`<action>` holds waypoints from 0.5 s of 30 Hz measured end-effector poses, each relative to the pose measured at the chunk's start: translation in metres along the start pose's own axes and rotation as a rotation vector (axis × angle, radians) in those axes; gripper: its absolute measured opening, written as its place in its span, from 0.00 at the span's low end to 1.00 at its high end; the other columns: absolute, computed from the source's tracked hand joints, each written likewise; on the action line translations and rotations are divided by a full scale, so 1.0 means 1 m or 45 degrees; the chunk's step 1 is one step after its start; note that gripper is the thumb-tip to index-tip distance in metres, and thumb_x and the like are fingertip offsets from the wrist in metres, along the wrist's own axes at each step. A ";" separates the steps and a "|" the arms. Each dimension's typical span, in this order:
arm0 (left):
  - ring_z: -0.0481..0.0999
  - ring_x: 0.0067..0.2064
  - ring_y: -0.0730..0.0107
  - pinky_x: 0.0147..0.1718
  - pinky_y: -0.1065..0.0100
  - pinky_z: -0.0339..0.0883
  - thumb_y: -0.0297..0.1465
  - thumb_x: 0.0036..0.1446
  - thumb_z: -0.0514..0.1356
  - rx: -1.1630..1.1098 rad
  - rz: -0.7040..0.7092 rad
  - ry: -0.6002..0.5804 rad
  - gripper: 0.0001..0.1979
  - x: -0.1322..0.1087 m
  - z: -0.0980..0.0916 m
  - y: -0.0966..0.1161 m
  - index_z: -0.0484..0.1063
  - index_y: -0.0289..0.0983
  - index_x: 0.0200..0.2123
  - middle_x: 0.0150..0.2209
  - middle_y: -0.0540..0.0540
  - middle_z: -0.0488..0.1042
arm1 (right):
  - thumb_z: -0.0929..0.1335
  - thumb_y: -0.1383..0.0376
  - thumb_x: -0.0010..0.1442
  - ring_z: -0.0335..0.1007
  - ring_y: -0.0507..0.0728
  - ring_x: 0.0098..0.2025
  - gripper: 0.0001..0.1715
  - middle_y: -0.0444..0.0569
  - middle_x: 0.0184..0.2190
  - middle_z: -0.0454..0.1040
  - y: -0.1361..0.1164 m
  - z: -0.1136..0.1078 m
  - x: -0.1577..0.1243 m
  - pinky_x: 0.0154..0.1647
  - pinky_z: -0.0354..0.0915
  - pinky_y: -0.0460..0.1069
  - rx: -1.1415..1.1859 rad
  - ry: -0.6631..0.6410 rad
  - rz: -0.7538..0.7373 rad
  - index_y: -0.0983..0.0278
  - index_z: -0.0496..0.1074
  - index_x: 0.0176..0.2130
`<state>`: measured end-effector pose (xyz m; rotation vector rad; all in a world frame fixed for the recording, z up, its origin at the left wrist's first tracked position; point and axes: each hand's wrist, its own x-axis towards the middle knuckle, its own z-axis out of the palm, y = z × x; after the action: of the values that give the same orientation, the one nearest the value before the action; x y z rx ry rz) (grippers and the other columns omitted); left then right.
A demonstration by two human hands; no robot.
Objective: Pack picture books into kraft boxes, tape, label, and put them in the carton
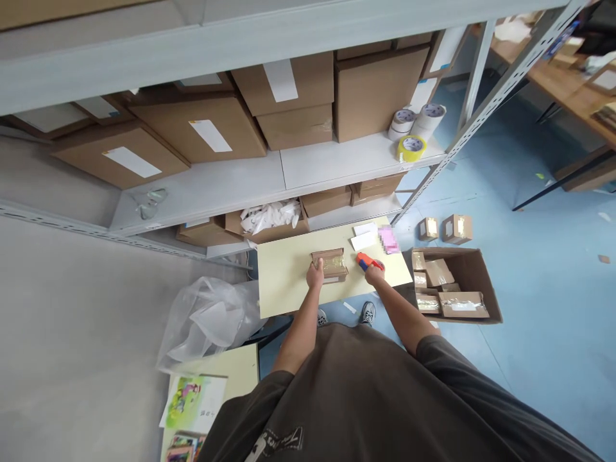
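A small cardboard box [333,263] with shiny clear tape across its top lies on the pale yellow table [283,285]. My left hand [315,274] grips the box at its near left side, thumb on top. To the right of the box, my right hand [374,274] is closed around an orange and blue tape dispenser [364,260], which is just above or on the table; I cannot tell whether it touches. White paper slips [364,240] and a pink stack [389,239] lie behind the dispenser.
An open carton [491,292] of taped boxes stands on the floor at right, two small boxes [457,229] behind it. Ahead is a metal shelf [240,179] with cartons and tape rolls [411,147]. A plastic bag [212,321] hangs left, near a side table [240,372].
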<state>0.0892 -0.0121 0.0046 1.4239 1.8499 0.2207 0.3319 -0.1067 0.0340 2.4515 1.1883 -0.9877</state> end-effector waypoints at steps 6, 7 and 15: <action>0.78 0.63 0.45 0.58 0.55 0.70 0.56 0.73 0.47 -0.013 0.004 -0.040 0.34 0.002 -0.003 0.001 0.74 0.39 0.63 0.60 0.34 0.80 | 0.56 0.60 0.78 0.79 0.61 0.54 0.24 0.59 0.53 0.81 -0.031 -0.005 -0.025 0.50 0.68 0.48 0.139 0.165 -0.101 0.64 0.75 0.59; 0.78 0.63 0.44 0.58 0.55 0.70 0.56 0.73 0.47 -0.013 0.001 -0.046 0.34 0.002 -0.004 0.002 0.74 0.39 0.63 0.60 0.34 0.80 | 0.55 0.58 0.79 0.79 0.61 0.53 0.26 0.58 0.53 0.81 -0.040 -0.006 -0.030 0.49 0.68 0.49 0.186 0.235 -0.148 0.64 0.75 0.58; 0.79 0.61 0.47 0.58 0.56 0.71 0.54 0.74 0.47 0.014 0.080 -0.118 0.32 -0.001 -0.012 0.000 0.75 0.39 0.63 0.59 0.34 0.81 | 0.61 0.46 0.75 0.80 0.61 0.49 0.28 0.55 0.51 0.82 -0.097 0.009 -0.049 0.46 0.71 0.47 0.541 0.020 -0.265 0.63 0.75 0.55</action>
<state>0.0814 -0.0096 0.0127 1.4762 1.7358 0.1726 0.2314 -0.0789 0.0669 2.6897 1.3799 -1.4092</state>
